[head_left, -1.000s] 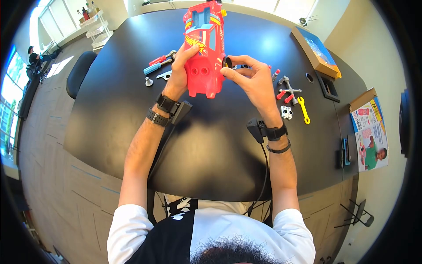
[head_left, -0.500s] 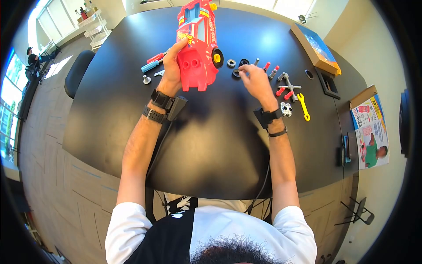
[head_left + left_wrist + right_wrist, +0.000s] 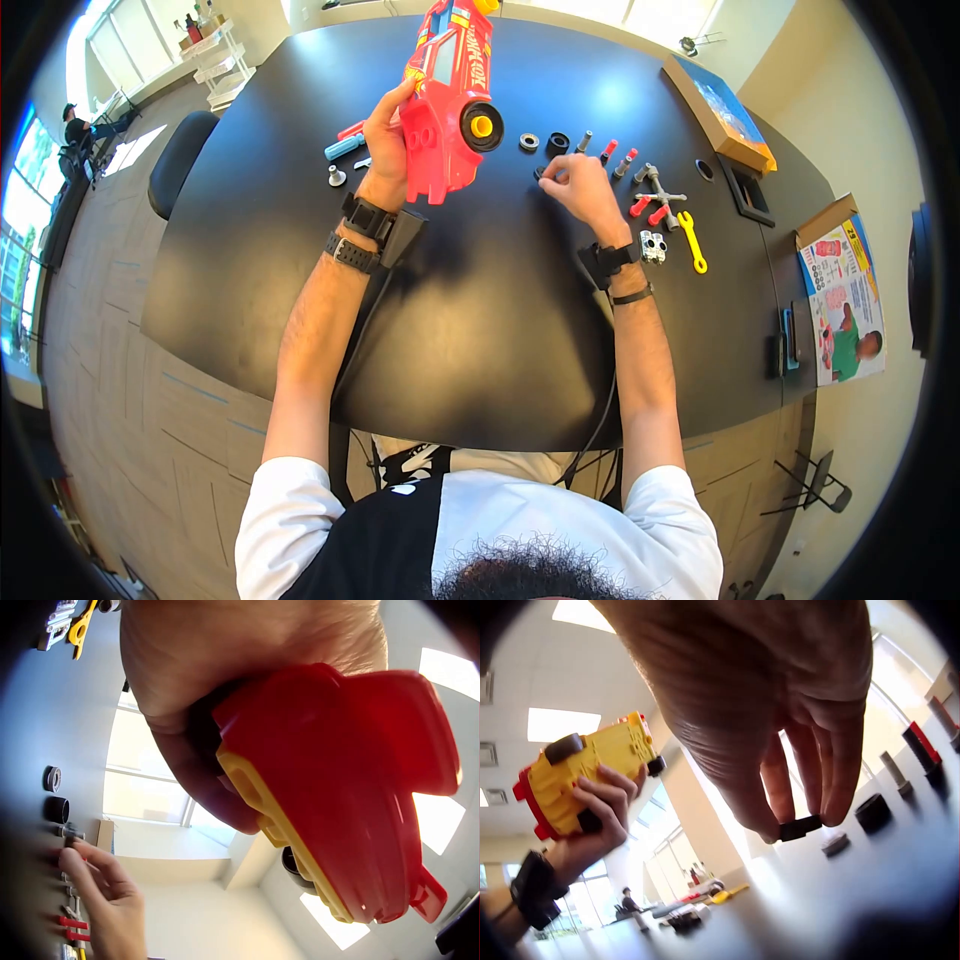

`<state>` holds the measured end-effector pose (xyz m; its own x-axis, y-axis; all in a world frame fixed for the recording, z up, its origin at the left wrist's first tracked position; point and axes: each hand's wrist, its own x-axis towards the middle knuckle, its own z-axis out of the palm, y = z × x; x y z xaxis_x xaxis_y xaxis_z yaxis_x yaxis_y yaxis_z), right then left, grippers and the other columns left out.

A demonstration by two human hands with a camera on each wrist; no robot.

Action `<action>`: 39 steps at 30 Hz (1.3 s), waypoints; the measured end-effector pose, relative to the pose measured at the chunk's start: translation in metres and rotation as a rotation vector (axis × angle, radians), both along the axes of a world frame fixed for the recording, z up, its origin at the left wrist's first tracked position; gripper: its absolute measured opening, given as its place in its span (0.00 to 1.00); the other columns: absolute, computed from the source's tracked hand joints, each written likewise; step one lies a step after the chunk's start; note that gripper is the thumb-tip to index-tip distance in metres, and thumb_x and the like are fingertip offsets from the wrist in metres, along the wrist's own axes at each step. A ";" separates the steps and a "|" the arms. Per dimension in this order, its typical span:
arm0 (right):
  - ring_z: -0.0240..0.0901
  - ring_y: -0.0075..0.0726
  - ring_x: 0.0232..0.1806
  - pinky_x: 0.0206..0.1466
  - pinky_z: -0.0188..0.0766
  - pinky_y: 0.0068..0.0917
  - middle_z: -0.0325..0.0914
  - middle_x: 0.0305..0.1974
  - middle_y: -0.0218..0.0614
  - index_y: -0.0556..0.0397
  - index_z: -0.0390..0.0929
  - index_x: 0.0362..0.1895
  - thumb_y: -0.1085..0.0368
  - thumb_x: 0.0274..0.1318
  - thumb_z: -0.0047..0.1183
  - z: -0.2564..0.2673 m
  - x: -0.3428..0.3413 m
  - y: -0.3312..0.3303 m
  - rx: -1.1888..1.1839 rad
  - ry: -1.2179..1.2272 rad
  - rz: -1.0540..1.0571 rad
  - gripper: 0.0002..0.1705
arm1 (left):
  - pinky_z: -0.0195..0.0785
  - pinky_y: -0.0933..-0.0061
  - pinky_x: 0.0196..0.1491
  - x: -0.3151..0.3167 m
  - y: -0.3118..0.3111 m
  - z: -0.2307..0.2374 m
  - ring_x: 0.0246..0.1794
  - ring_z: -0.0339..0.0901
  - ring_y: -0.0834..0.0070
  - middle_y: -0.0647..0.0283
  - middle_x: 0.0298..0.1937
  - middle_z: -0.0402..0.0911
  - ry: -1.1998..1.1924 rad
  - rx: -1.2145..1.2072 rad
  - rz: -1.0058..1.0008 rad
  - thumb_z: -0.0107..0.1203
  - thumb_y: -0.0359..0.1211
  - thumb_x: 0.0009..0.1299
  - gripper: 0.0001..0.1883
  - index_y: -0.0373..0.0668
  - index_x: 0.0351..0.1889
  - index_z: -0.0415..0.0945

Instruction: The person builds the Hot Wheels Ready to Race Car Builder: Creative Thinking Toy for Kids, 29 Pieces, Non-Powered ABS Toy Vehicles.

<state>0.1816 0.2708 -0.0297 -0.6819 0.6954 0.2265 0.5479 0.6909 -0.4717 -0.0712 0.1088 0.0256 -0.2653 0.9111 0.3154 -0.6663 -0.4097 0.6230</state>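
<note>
My left hand (image 3: 385, 150) grips a red toy car (image 3: 442, 112) from beneath its left side, raised above the black table. One black wheel (image 3: 481, 128) with a yellow hub sits on the car's right side. The yellow underside (image 3: 611, 756) faces the right wrist camera, with fingers spread across it. To the right, low over the table, my right hand (image 3: 583, 190) pinches a small black ring (image 3: 800, 828) between thumb and fingertips. Just beyond those fingertips lie a grey ring (image 3: 529, 142) and a taller black ring (image 3: 558, 143).
A blue-handled tool (image 3: 344, 148) and a grey peg (image 3: 337, 177) lie at left. Rightward are a grey cross-shaped wrench (image 3: 658, 198), a silver toy part (image 3: 653, 248), a yellow wrench (image 3: 691, 243), an open box (image 3: 718, 125) and a printed box (image 3: 845, 300).
My right hand has left the wheel on the car, moved down to the right and taken the black ring. My left hand has shifted slightly left, turning the car so its wheel side shows.
</note>
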 end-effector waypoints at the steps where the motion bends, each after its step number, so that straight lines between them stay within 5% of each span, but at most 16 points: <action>1: 0.88 0.43 0.44 0.50 0.84 0.39 0.88 0.46 0.46 0.56 0.90 0.46 0.67 0.57 0.72 0.013 -0.001 -0.005 0.002 0.002 -0.001 0.13 | 0.83 0.62 0.58 -0.002 0.001 -0.001 0.55 0.87 0.66 0.54 0.59 0.86 -0.012 0.028 -0.023 0.55 0.51 0.80 0.30 0.36 0.68 0.73; 6: 0.86 0.29 0.48 0.52 0.85 0.32 0.88 0.49 0.36 0.58 0.87 0.57 0.73 0.58 0.71 0.087 0.002 -0.053 -0.393 0.691 0.268 0.21 | 0.83 0.62 0.58 0.000 -0.002 0.000 0.55 0.86 0.66 0.55 0.60 0.86 0.041 0.055 -0.026 0.54 0.51 0.81 0.31 0.36 0.70 0.72; 12: 0.83 0.29 0.54 0.65 0.81 0.33 0.83 0.54 0.34 0.59 0.86 0.61 0.78 0.56 0.69 0.122 0.003 -0.094 -0.278 0.808 0.558 0.25 | 0.84 0.61 0.58 0.005 -0.003 0.005 0.56 0.87 0.65 0.54 0.60 0.86 0.067 0.017 0.001 0.54 0.52 0.81 0.33 0.36 0.72 0.71; 27: 0.83 0.32 0.55 0.60 0.81 0.31 0.84 0.55 0.35 0.52 0.88 0.59 0.77 0.54 0.65 0.127 -0.005 -0.115 0.015 0.639 0.534 0.26 | 0.83 0.59 0.60 0.013 -0.007 0.009 0.56 0.87 0.63 0.50 0.61 0.86 0.056 -0.028 -0.093 0.56 0.52 0.79 0.33 0.34 0.70 0.72; 39: 0.84 0.32 0.52 0.59 0.82 0.31 0.83 0.59 0.35 0.50 0.88 0.61 0.77 0.54 0.68 0.131 -0.002 -0.121 0.027 0.568 0.466 0.27 | 0.83 0.62 0.61 0.009 -0.001 0.003 0.58 0.86 0.64 0.50 0.65 0.84 0.091 -0.028 -0.093 0.54 0.53 0.80 0.34 0.35 0.73 0.70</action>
